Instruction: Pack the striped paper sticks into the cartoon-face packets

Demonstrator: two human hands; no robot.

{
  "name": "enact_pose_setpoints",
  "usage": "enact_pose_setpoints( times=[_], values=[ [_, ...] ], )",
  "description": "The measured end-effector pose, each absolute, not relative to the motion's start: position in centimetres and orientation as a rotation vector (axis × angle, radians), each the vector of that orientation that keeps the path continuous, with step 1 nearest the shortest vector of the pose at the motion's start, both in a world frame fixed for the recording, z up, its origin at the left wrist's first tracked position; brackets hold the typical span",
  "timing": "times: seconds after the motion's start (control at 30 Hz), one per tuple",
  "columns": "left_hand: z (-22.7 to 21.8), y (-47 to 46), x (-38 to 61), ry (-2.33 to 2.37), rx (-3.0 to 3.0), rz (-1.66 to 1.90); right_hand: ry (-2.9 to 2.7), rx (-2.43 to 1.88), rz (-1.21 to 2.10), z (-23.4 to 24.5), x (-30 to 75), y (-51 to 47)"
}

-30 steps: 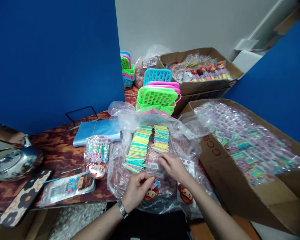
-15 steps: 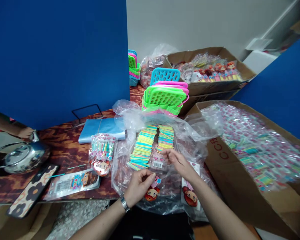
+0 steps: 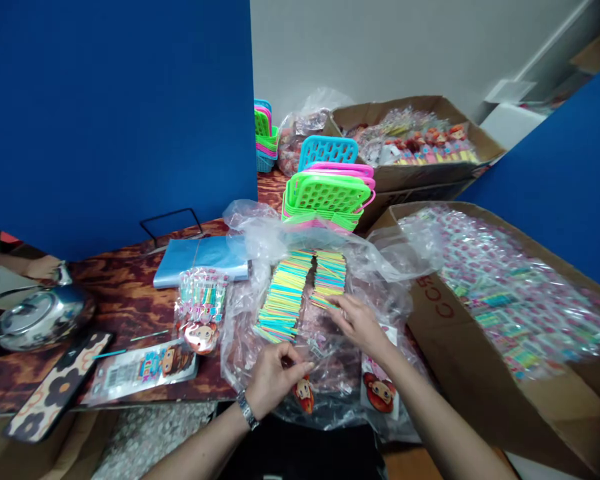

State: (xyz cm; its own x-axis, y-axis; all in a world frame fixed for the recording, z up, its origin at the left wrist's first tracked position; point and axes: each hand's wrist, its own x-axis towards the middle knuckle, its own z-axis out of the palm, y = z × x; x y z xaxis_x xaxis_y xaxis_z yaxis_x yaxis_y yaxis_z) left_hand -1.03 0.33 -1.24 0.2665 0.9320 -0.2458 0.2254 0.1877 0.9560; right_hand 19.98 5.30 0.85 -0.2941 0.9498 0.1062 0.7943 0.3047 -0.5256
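On the table (image 3: pixel 123 290) — right hand (image 3: pixel 359 325) by sticks (image 3: pixel 284 293), "STICK" packet (image 3: pixel 145 371); alongside, "CC" carton (image 3: pixel 445 353)

The person has 2 bare hands, the left hand (image 3: pixel 279 375) and the right hand (image 3: pixel 360 323), and 2 slim forearms, uncovered as far as the near edge of the view. Around the left wrist sits 1 silver-coloured metal link band (image 3: pixel 247 409), segmented and shiny, with darker lines between its links; whether it is a watch or a bracelet cannot be told. The right wrist is plain. At the near edge, between the forearms, is a black garment (image 3: pixel 305 450), smooth and dark, its cut unclear.
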Motion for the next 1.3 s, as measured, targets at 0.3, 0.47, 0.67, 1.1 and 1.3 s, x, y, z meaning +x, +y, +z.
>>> enact_pose_setpoints(
  times=[0.3, 0.47, 0.67, 1.1, 1.3],
  values=[
    [-1.7, -0.1, -0.7, 1.156, 1.279, 0.685, -2.598, -1.949, -0.256, -2.7, 19.9, 8.1],
    [-1.3, -0.1, -0.6, 1.170, 1.289, 0.647, -2.676, -1.914, -0.298, -2.6, 19.7, 8.3],
    [-0.9, -0.2, -0.3, 1.169, 1.285, 0.654, -2.701, -1.937, -0.284, -2.6, 19.2, 8.3],
    [-0.4, -0.2, -0.3, 1.175, 1.289, 0.689, -2.721, -1.991, -0.119, -1.4, 19.6, 8.9],
    [-0.2, -1.2, -0.4, 1.110, 1.155, 0.863, -2.638, -1.984, -0.058, 0.2, 20.2, 9.0]
  ],
)
